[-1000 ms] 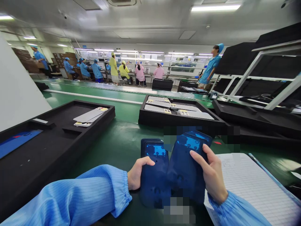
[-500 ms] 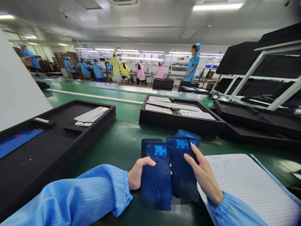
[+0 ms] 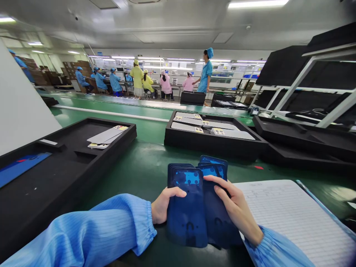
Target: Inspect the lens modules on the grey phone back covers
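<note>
Several dark blue phone back panels with bright blue camera areas stand fanned in a stack in my left hand. Its thumb presses on the front panel and the fingers are hidden behind. Beside this stack, tilted to the right, more phone back panels are in my right hand. The right thumb lies on their face while the index finger reaches to the upper right edge of the left stack. The two groups overlap along the middle.
A black tray at left holds white panels and a blue sheet. Another black tray ahead holds more white panels. An open notebook lies at right by stacked black trays. Co-workers are far back.
My right hand's index finger has come forward to the left stack's edge. The right-hand panels have shifted left behind the left stack. A distant co-worker in blue has moved left.
</note>
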Tool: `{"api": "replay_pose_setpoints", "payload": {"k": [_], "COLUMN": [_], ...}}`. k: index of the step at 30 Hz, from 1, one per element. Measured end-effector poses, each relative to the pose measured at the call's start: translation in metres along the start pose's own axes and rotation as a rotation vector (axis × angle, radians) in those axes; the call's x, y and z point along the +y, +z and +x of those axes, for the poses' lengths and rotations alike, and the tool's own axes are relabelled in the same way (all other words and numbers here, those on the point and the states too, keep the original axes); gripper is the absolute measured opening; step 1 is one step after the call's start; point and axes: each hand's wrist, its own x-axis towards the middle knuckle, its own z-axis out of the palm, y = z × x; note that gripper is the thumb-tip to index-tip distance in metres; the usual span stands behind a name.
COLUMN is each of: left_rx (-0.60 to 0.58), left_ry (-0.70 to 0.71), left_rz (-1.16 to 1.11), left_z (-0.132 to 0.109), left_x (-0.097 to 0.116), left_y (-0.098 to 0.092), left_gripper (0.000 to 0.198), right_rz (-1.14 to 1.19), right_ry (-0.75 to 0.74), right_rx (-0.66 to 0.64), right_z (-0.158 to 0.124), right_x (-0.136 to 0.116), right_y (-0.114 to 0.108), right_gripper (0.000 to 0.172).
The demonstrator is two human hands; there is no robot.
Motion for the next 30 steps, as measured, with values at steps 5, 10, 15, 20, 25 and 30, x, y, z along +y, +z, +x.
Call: {"api": "replay_pose_setpoints", "payload": {"k": [5,10,15,20,25,30], "left_rx": [-0.014,-0.082,-0.174,-0.173,-0.214,-0.098], "left_ry": [0.054,0.092,0.146,0.219,0.284,0.123], "left_rz": [0.002,0.019,0.055,0.11,0.181,0.09], "left_z": [-0.0021,-0.002,-0.0021,-0.0015,-0.0001,-0.0027], "left_x": [-0.0005,-0.0009,-0.0019,-0.0046,-0.0059,-0.0031], "left_y": [0.0027,0.0026,0.0017,0.0027,0.0035,0.0051], "left_gripper": [0.026,0.031,0.036,0.041,0.042,0.034], "right_rz": [0.015,0.027,0.001,-0.023,-0.037,-0.01], "right_ry": [0.034,0.055,0.084,0.107,0.103,0.108], "right_rx": [0.015,0.022,0.039,0.05,0.007,-0.023], "right_z": [-0.0011,-0.0018,-0.0027,-0.0026,-0.0027,-0.0032], "right_x": [0.0002,-0.002,-0.0017,0.0011,-0.0009,-0.004], "right_y": [0.0036,0.0049,0.0062,0.0072,0.0094,0.0088], "right_gripper": [0.023,0.022,0.027,0.032,0.034,0.028]}}
